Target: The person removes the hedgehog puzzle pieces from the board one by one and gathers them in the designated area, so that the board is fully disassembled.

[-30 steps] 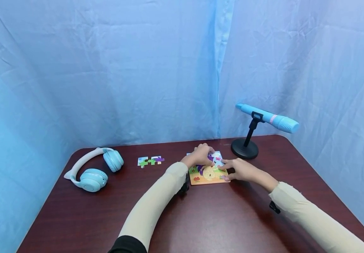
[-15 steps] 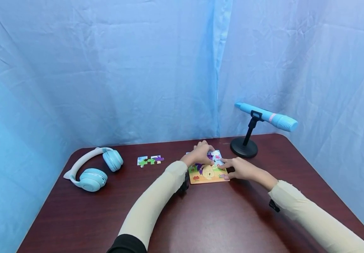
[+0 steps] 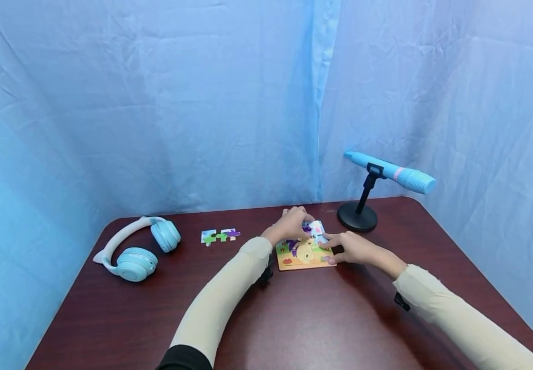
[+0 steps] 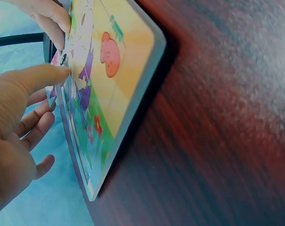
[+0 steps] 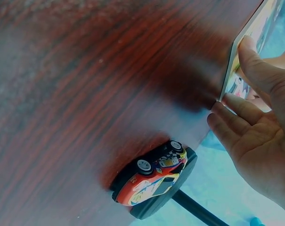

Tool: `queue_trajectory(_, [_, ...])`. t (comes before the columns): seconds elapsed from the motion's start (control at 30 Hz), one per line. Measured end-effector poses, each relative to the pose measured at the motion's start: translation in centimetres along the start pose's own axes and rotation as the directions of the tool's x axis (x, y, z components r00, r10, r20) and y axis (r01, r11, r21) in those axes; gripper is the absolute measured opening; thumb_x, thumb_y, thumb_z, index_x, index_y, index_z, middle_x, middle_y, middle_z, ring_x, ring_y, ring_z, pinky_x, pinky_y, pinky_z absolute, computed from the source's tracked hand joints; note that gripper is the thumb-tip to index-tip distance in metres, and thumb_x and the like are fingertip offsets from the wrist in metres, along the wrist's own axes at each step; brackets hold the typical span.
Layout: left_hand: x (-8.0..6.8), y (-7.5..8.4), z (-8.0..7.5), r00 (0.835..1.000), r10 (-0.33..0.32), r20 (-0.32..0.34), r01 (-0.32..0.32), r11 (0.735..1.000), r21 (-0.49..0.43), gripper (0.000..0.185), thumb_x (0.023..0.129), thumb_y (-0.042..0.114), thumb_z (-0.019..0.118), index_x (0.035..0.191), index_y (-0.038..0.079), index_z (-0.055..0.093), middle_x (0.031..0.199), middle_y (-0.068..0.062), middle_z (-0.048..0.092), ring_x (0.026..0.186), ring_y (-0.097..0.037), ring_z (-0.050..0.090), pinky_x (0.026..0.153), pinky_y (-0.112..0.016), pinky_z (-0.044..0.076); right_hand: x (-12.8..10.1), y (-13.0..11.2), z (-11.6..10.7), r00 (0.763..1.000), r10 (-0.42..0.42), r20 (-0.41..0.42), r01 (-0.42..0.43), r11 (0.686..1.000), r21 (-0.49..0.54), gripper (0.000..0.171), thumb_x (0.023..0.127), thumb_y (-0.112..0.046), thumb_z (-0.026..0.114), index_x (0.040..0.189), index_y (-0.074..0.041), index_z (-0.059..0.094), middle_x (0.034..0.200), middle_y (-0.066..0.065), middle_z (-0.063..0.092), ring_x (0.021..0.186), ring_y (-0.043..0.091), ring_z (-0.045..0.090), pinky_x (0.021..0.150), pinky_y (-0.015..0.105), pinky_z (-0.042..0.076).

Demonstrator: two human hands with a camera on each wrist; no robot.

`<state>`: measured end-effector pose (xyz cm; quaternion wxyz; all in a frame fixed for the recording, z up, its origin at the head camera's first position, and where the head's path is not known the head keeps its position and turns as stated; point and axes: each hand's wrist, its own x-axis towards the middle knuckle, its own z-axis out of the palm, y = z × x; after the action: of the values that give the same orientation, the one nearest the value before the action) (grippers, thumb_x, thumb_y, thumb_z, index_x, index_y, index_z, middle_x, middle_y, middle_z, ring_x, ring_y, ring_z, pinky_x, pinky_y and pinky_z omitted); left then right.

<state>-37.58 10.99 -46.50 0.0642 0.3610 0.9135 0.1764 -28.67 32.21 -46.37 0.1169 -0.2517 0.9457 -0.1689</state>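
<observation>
A cartoon jigsaw puzzle board (image 3: 294, 263) lies flat near the table's back edge. My left hand (image 3: 291, 224) reaches over its upper part, and thumb and fingers pinch a puzzle piece (image 3: 317, 227) with a pink flower on it. That piece tilts up from the picture; in the left wrist view the thumb and curled fingers are at its edge. At the board's right side, my right hand (image 3: 356, 248) grips the edge. In the right wrist view its thumb (image 5: 249, 49) lies on the board's face, with the other fingers at the corner.
Loose puzzle pieces (image 3: 208, 237) lie left of the board. Cat-ear headphones (image 3: 138, 263) stand farther left. A blue microphone (image 3: 398, 173) on a black stand (image 3: 359, 216) is behind the right hand. A toy car (image 5: 154, 174) sits beside the stand's base in the right wrist view.
The pinched piece at the board's upper right has tilted and shifted slightly between the hands. The left hand has moved a little; the right hand stays at the board's edge.
</observation>
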Motion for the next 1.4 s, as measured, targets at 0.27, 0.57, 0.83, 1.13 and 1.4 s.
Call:
queue_trajectory(0.27, [0.2, 0.1, 0.5, 0.999, 0.005, -0.044, -0.002, 0.997, 0.075, 0.051, 0.084, 0.033, 0.083, 0.13, 0.018, 0.072, 0.118, 0.001, 0.066, 0.112, -0.016, 0.056, 0.102, -0.041, 0.037, 0.3, 0.0, 0.3, 1.0, 0.021, 0.003, -0.021, 1.0, 0.011, 0.055, 0.09, -0.029, 0.077, 0.14, -0.011, 0.062, 0.154, 0.021, 0.047, 0.141, 0.042, 0.047, 0.109, 0.055, 0.044])
queue_trajectory(0.57, [0.2, 0.0, 0.5, 0.994, 0.002, -0.11, 0.012, 0.992, 0.126, 0.049, 0.083, 0.034, 0.082, 0.129, 0.018, 0.073, 0.117, 0.002, 0.069, 0.11, -0.016, 0.057, 0.104, -0.042, 0.038, 0.5, 0.5, 0.4, 1.0, 0.014, 0.001, -0.014, 1.0, 0.027, 0.054, 0.09, -0.028, 0.077, 0.14, -0.011, 0.062, 0.154, 0.022, 0.047, 0.142, 0.043, 0.046, 0.108, 0.055, 0.045])
queue_trajectory(0.83, [-0.8, -1.3, -0.8, 0.989, 0.016, -0.146, 0.004, 0.991, 0.134, 0.054, 0.083, 0.039, 0.083, 0.132, 0.021, 0.071, 0.124, 0.002, 0.068, 0.117, -0.017, 0.058, 0.108, -0.046, 0.038, 0.6, 1.2, 0.4, 1.0, 0.013, 0.004, -0.013, 0.999, 0.041, 0.053, 0.092, -0.025, 0.075, 0.141, -0.011, 0.061, 0.154, 0.023, 0.047, 0.143, 0.043, 0.045, 0.108, 0.054, 0.045])
queue_trajectory(1.13, [-3.5, -4.8, -3.4, 0.988, -0.015, -0.151, 0.021, 0.999, 0.036, 0.054, 0.082, 0.035, 0.084, 0.131, 0.019, 0.071, 0.128, -0.002, 0.067, 0.123, -0.021, 0.056, 0.111, -0.049, 0.035, 0.8, 1.4, 0.2, 0.999, 0.041, 0.009, -0.041, 0.998, 0.045, 0.054, 0.092, -0.027, 0.075, 0.142, -0.013, 0.061, 0.157, 0.021, 0.044, 0.146, 0.046, 0.039, 0.111, 0.058, 0.041])
queue_trajectory(1.4, [-6.5, -8.0, -5.4, 0.986, -0.048, -0.157, 0.046, 0.999, -0.016, 0.049, 0.082, 0.028, 0.084, 0.128, 0.016, 0.073, 0.127, -0.005, 0.069, 0.124, -0.024, 0.057, 0.112, -0.051, 0.033, 0.9, 1.6, 0.0, 1.0, 0.031, -0.003, -0.031, 0.999, 0.044, 0.054, 0.092, -0.026, 0.075, 0.143, -0.013, 0.06, 0.158, 0.021, 0.042, 0.146, 0.046, 0.038, 0.111, 0.058, 0.041])
